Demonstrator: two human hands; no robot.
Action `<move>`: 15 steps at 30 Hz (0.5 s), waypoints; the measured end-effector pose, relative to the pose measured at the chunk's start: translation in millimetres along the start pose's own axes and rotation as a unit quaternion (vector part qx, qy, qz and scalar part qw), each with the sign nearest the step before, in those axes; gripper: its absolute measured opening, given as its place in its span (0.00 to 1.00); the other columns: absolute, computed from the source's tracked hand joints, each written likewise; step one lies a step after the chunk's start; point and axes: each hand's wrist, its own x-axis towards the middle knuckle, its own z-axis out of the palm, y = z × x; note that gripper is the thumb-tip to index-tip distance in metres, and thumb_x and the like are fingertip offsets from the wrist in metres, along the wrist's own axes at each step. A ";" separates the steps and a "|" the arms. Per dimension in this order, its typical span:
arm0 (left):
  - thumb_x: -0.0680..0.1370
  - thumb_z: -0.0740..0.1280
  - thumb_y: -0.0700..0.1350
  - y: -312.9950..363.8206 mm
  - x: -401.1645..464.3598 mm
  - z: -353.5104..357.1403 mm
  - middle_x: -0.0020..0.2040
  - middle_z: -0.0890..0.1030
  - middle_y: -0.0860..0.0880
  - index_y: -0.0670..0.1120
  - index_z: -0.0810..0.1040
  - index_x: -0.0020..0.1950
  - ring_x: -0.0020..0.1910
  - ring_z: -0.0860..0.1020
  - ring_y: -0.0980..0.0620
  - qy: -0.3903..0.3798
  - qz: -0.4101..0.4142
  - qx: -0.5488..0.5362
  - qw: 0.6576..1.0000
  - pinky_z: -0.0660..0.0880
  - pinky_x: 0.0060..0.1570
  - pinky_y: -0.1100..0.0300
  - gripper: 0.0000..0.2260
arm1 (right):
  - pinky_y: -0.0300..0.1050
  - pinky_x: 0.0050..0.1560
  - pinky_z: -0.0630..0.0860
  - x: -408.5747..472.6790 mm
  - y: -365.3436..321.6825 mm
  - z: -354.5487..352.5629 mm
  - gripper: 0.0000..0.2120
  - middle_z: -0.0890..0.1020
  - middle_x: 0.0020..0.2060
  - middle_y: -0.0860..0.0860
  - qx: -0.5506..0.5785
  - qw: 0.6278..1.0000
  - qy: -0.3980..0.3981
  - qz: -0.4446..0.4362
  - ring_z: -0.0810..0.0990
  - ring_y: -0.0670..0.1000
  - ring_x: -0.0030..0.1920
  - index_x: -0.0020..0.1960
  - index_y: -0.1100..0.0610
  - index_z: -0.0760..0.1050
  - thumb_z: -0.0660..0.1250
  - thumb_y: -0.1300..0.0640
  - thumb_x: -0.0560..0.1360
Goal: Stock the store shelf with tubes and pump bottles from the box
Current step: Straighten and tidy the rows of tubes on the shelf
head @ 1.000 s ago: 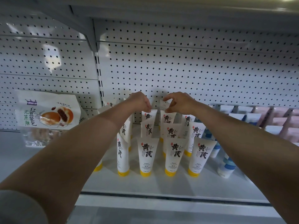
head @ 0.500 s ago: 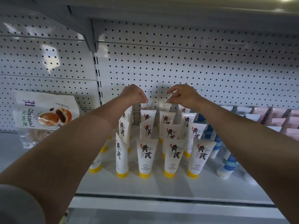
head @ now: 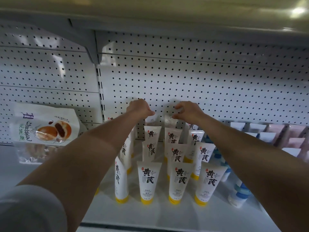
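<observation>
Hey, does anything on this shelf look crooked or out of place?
Mostly tidy. The yellow-capped tubes stand cap-down in rows facing front, but the leftmost front tube is turned sideways, and the second-row tube behind it is twisted. Further left, a bread bag leans against the pegboard, an odd neighbour for tubes.

1. White tubes with yellow caps point(head: 149, 181): at least twelve stand cap-down on the shelf; those behind the left arm cannot be counted.
2. Blue-and-white bottles point(head: 238, 195): at least three, partly hidden by the right arm.
3. Bun packet point(head: 45, 129): one.
4. Pink and white boxes point(head: 275, 131): number unclear.
</observation>
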 end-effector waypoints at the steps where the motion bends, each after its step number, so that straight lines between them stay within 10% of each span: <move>1: 0.73 0.73 0.58 -0.2 2.5 0.8 0.49 0.84 0.47 0.45 0.85 0.50 0.54 0.80 0.46 -0.002 -0.003 -0.002 1.000 0.79 0.53 0.52 0.17 | 0.50 0.61 0.76 1.2 0.6 1.4 0.27 0.82 0.57 0.52 -0.003 1.000 0.002 0.003 0.80 0.52 0.57 0.67 0.53 0.76 0.77 0.48 0.71; 15: 0.71 0.72 0.45 9.3 10.1 7.0 0.34 0.79 0.49 0.43 0.78 0.35 0.31 0.75 0.51 -0.021 -0.043 0.011 0.999 0.72 0.31 0.62 0.08 | 0.49 0.55 0.79 6.8 -5.7 7.4 0.24 0.78 0.52 0.48 -0.050 0.999 -0.004 0.018 0.79 0.50 0.52 0.66 0.52 0.76 0.75 0.52 0.71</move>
